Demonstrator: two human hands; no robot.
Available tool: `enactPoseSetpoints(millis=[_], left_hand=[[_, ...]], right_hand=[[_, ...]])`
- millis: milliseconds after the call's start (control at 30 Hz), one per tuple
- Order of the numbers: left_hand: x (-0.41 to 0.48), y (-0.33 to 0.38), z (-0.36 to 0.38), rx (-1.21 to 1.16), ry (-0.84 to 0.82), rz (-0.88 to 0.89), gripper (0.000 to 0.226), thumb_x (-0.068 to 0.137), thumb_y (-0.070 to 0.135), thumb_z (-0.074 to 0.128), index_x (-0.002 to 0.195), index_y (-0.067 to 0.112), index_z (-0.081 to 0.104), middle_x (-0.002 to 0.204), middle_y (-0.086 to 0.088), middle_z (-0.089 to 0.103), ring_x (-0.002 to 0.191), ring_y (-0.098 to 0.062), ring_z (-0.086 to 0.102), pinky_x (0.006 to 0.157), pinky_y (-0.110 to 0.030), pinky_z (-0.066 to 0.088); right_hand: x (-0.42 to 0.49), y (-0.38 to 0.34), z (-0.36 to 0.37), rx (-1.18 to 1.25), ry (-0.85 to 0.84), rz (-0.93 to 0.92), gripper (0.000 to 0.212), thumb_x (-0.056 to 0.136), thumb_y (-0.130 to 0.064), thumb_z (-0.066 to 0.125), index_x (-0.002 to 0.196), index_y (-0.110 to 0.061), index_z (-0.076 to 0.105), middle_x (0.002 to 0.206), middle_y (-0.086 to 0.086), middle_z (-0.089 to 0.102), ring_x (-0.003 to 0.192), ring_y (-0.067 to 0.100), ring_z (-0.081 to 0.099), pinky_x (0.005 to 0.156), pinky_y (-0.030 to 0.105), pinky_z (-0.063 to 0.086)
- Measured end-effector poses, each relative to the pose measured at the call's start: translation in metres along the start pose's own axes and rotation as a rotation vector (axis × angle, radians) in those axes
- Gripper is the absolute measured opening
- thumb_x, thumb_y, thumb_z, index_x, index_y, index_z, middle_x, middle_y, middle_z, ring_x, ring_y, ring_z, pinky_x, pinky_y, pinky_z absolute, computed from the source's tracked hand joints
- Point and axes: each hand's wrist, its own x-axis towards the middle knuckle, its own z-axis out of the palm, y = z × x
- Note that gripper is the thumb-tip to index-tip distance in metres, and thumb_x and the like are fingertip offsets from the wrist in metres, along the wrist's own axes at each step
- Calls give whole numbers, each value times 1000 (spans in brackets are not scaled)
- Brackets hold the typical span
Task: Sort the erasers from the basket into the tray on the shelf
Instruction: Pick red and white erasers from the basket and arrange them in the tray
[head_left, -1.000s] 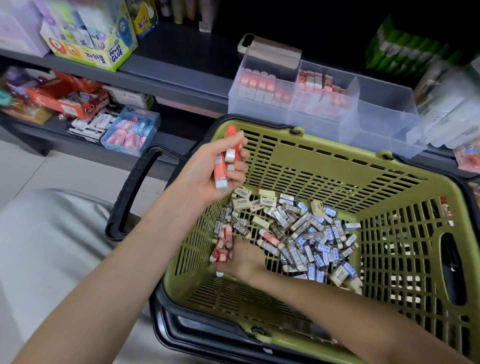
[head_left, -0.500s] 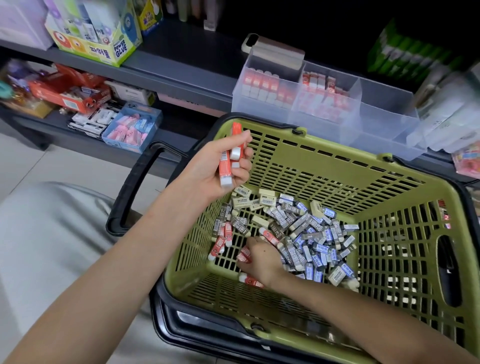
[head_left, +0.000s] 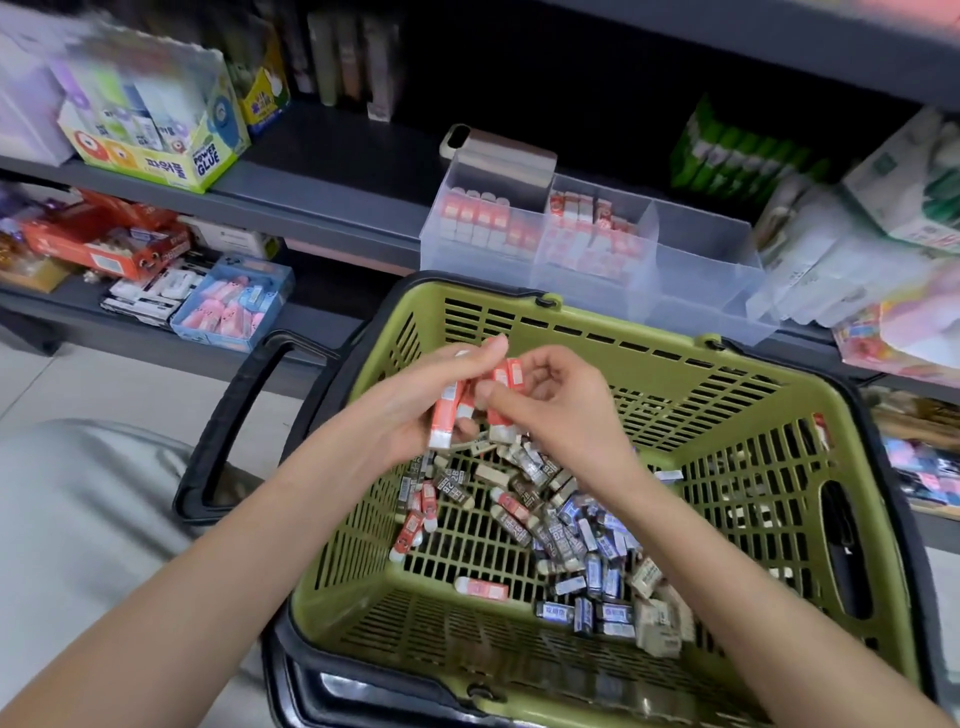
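Directly above the olive-green slatted plastic basket (head_left: 649, 332) the two hands meet, touching at the fingertips; the left hand (head_left: 410, 415) is curled round a small bunch of red-sleeved white erasers (head_left: 444, 415), which stand slanted in its palm with the white ends pointing down; the right hand (head_left: 566, 415), fingers bent inward, pinches one more red-sleeved eraser (head_left: 503, 410) between thumb and forefinger, just beside the bunch and touching it. Below them, on the basket floor, lies a loose pile of small erasers (head_left: 571, 535) in blue, black and beige sleeves, heaped toward the right half; a few red ones lie scattered along the left wall, and a single red eraser (head_left: 480, 588) lies flat and apart near the front. Behind the basket, a clear plastic divided tray (head_left: 701, 270) sits on the dark grey shelf (head_left: 322, 208); its left and middle compartments hold red erasers standing upright in rows. Further left on that shelf stands a yellow cardboard glue box (head_left: 156, 150); on the shelf beneath it sits a light blue box of pink erasers (head_left: 234, 301). A black basket handle (head_left: 234, 415) hangs out to the left.
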Motion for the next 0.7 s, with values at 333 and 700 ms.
enactPoseSetpoints(millis=[333,700], left_hand=[[4,0,1,-54,41,-21,37,62,14,76,91,11,54,66,-4,58,40,-9,48,32,-15,36],[7,4,-4,-246,33,52,31,62,16,77,83,8,55,75,-9,58,39,-10,47,31,-16,36]], right_hand=[[3,52,-15,171,-116,137,11,86,-16,64,85,-8,71,79,5,69,62,22,57,58,30,54],[12,153,38,-1063,-280,259,31,86,-40,61,78,-10,65,71,5,61,66,19,56,48,21,34]])
